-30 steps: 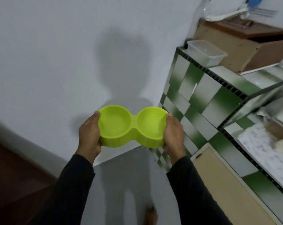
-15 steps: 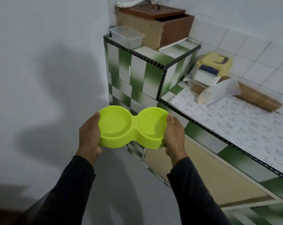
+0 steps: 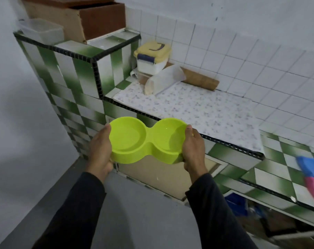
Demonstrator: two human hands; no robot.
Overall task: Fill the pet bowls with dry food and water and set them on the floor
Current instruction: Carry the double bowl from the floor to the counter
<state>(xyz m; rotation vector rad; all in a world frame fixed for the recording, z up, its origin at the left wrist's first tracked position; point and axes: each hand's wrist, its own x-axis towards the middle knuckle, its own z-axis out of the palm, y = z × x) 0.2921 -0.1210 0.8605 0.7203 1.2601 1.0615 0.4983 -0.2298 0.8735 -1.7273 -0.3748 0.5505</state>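
Observation:
A lime-green double pet bowl [image 3: 147,141] with two round wells is held level in the air in front of me, just before the counter's edge. Both wells look empty. My left hand [image 3: 100,150] grips its left end, thumb on the rim. My right hand [image 3: 194,148] grips its right end the same way. On the counter at the back stands a white container with a yellow lid [image 3: 151,57], and a clear plastic bag with pale contents [image 3: 162,79] lies in front of it.
The counter [image 3: 197,108] carries a speckled mat and has green-and-white tiled fronts. A higher tiled block [image 3: 77,65] at left bears a clear plastic tub [image 3: 43,30] and a brown box [image 3: 91,17]. A cardboard roll [image 3: 201,80] lies by the wall. Blue and pink cloth [image 3: 312,173] at right. Grey floor [image 3: 134,221] below.
The view has swung right from the bare wall to the counter. Both hands keep the same hold on the bowl, which now hangs near the counter's front edge.

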